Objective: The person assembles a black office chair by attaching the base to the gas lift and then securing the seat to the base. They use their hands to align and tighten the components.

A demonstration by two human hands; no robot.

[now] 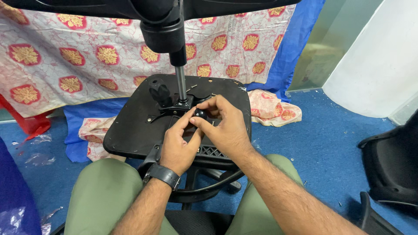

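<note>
I read this as an office room put to use as a makeshift furniture workshop. Under me is flat blue office carpet [331,139], littered with small bits and scraps of clear plastic wrap [39,160]. A frosted glass partition [324,48] closes off the far corner, next to a plain white panel [379,61]. An upturned office chair seat base [143,126] with its gas-lift column [181,82] lies in front of me, and another black chair part [389,165] sits off to my right. Patterned floral sheets [87,56] and a blue cloth [289,48] hang along the back like dust covers.
</note>
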